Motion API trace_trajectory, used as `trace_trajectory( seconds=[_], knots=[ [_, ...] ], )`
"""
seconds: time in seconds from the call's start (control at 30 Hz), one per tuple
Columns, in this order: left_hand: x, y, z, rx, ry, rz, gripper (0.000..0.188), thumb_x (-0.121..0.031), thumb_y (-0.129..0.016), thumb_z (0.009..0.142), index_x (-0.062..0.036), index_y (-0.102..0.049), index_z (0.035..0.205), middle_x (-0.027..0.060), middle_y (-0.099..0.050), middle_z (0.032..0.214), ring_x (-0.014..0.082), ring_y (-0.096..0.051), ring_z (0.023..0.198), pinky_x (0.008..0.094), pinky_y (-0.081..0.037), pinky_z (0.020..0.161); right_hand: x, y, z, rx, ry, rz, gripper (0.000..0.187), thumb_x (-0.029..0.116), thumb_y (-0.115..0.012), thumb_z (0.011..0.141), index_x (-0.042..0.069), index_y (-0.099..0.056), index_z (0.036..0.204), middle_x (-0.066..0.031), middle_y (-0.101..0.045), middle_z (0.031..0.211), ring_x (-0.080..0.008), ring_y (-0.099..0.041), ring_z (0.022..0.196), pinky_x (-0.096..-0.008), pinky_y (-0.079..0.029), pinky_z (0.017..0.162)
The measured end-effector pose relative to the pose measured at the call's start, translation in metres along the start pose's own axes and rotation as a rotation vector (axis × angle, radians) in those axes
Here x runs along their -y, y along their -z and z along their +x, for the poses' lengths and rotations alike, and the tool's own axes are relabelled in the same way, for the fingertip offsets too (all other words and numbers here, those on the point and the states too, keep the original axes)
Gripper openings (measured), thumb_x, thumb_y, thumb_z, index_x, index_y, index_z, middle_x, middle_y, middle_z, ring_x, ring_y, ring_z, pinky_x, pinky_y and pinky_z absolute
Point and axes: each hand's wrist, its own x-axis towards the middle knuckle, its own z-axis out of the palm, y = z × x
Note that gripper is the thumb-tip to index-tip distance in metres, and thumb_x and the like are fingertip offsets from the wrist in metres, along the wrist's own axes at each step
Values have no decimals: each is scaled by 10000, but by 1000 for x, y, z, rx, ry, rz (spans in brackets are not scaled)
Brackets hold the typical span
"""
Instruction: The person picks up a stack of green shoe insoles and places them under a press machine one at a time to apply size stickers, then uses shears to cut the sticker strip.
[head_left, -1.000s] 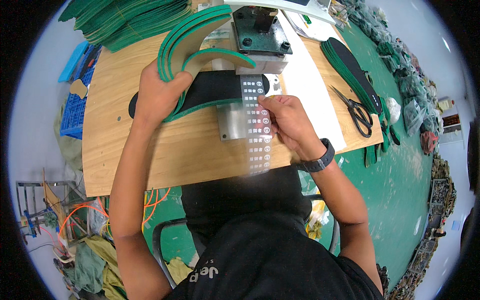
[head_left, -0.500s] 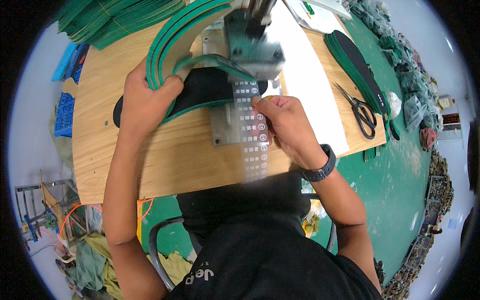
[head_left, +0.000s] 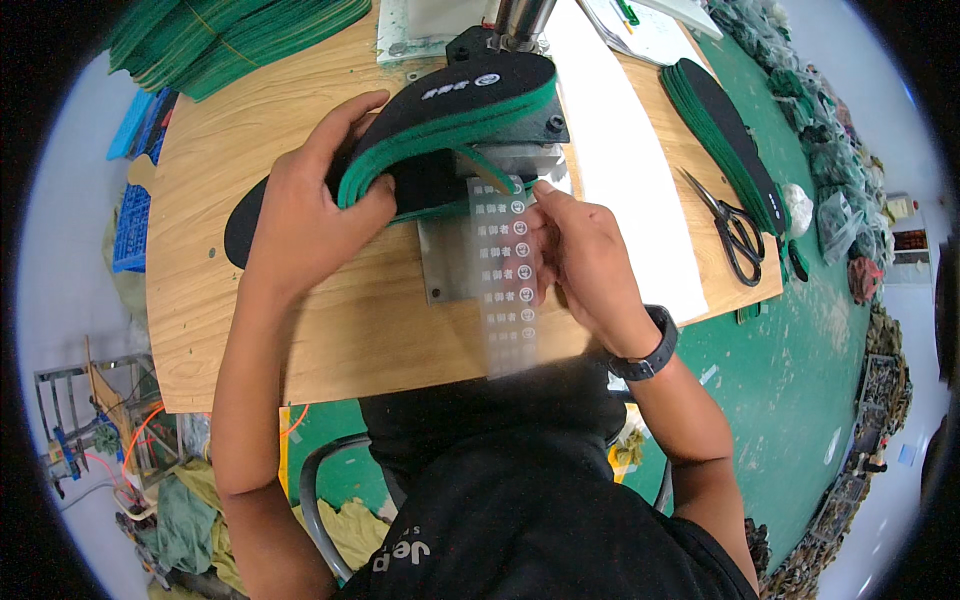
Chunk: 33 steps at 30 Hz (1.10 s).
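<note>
Head view: where's the insole stack (head_left: pixel 455 110)?

Upper middle of the frame, bent in the left hand (head_left: pixel 315 210), black face up, green edges showing.

How far open is that hand?

Partly, curled around the stack with the thumb at its lower edge.

And the right hand (head_left: pixel 585 255)?

Nearly closed, pinching the right edge of the clear strip (head_left: pixel 505 260), mid-frame.

What's around them?

One insole (head_left: pixel 425 182) lies below the stack, near the press (head_left: pixel 550 125). Scissors (head_left: pixel 722 212) and more insoles (head_left: pixel 718 140) are right on the table (head_left: pixel 340 345); a green pile (head_left: pixel 230 40), upper left.
</note>
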Motion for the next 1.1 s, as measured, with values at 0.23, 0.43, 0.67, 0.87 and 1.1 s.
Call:
trace_trajectory(
  seconds=[0.23,0.43,0.67,0.87,1.1],
  knots=[
    [7,11,1,-53,132,-198,321,-142,-559,780,16,-600,1057,52,-608,781,122,-521,715,266,-452,714,-2,-1,-5,-4,57,-1,352,268,-532,911,-26,-600,731,-82,-586,578,-134,-552,437,-237,-453,376],
    [7,14,3,-63,164,-135,320,-167,-572,771,20,-598,1030,53,-586,752,124,-501,692,280,-447,688,-2,1,-3,22,65,-39,282,200,-553,893,-34,-597,742,-75,-582,593,-125,-557,467,-235,-466,394],
    [11,13,2,-57,109,-119,331,-181,-578,765,21,-597,1027,57,-587,737,128,-507,685,290,-453,688,-4,0,-2,-5,64,-82,204,121,-558,866,-39,-595,746,-81,-595,607,-117,-552,462,-230,-468,396],
    [4,10,0,-54,107,-54,387,-177,-588,756,7,-595,1096,78,-607,744,146,-542,698,282,-464,712,-4,-2,-3,-5,56,-99,231,153,-573,881,-31,-587,742,-85,-605,621,-118,-553,455,-223,-466,394],
    [-2,4,2,197,-44,244,684,-161,-723,687,-43,-450,1303,157,-637,1066,298,-608,994,368,-447,899,-7,-1,-2,4,76,-102,292,216,-574,909,-19,-578,736,-79,-610,627,-119,-557,452,-226,-465,391]
  ],
)
